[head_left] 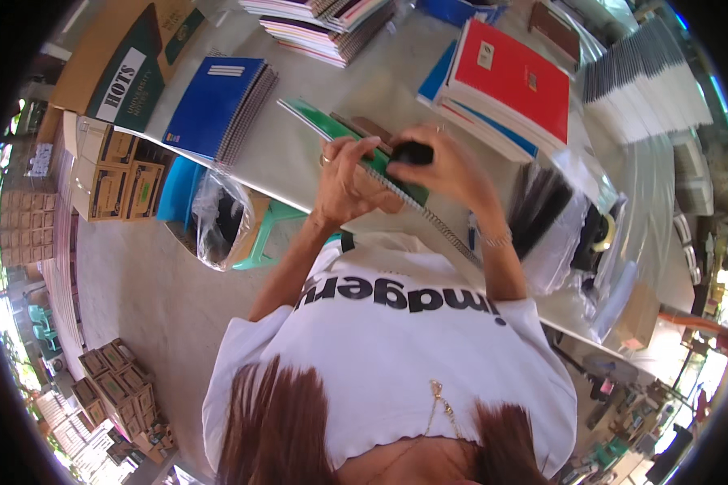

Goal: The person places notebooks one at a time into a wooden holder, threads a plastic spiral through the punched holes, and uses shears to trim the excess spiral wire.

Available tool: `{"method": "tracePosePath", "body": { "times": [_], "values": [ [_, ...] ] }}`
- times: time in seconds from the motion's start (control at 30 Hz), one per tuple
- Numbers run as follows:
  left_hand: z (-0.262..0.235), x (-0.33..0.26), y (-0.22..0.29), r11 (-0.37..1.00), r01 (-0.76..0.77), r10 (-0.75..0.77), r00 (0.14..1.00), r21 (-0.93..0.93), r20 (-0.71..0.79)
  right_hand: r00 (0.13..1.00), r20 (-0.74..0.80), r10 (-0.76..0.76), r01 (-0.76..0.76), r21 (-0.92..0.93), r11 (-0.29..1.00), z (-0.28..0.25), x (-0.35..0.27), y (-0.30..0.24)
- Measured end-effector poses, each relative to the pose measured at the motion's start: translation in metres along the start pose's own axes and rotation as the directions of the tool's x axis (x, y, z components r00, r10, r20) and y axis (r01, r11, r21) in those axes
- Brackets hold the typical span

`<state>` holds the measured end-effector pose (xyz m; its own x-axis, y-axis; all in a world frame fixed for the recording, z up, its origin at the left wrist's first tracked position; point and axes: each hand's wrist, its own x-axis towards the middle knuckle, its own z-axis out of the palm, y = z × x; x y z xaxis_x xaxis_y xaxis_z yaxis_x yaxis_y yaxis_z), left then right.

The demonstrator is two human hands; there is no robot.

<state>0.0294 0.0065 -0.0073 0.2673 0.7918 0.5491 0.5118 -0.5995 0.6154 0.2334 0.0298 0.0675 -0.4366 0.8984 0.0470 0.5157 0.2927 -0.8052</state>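
Note:
A green-covered notebook (314,120) is held up at a slant in front of my chest, over the table's near edge. My left hand (349,179) is closed on it, fingers at its spine edge. A wire spiral (445,233) runs along that edge, and its loose length sticks out past the notebook toward the lower right. My right hand (449,166), a little blurred, is closed around a small rounded black object (411,152) against the notebook; I cannot make out its kind. Part of the notebook is hidden behind my hands.
Blue spiral notebooks (210,105) are stacked at the left, red notebooks (514,77) at the right. More notebooks (323,32) stand at the back. Black wire spirals (542,206) lie near plastic wrap on the right. A cardboard box (105,61) stands far left.

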Motion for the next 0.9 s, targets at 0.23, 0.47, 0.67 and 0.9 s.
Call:
{"method": "tracePosePath", "body": {
  "times": [0.23,0.47,0.67,0.9],
  "values": [
    [0.013,-0.009,-0.01,0.986,-0.049,0.029,0.992,-0.158,-0.121,0.955,0.205,-0.214,0.176,0.19,0.966,-0.01,-0.005,-0.037],
    [0.017,-0.019,-0.02,0.99,-0.136,0.128,0.98,-0.046,-0.152,0.974,0.184,-0.134,0.081,0.269,0.96,0.006,0.007,-0.008],
    [0.014,-0.014,-0.016,0.995,-0.097,0.099,0.987,0.019,-0.126,0.937,0.267,-0.225,0.128,0.336,0.933,0.0,0.0,-0.02],
    [0.009,-0.005,0.001,0.997,-0.079,0.079,0.987,0.008,-0.138,0.977,0.062,-0.205,0.19,0.19,0.963,0.008,0.024,0.003]
  ]
}}
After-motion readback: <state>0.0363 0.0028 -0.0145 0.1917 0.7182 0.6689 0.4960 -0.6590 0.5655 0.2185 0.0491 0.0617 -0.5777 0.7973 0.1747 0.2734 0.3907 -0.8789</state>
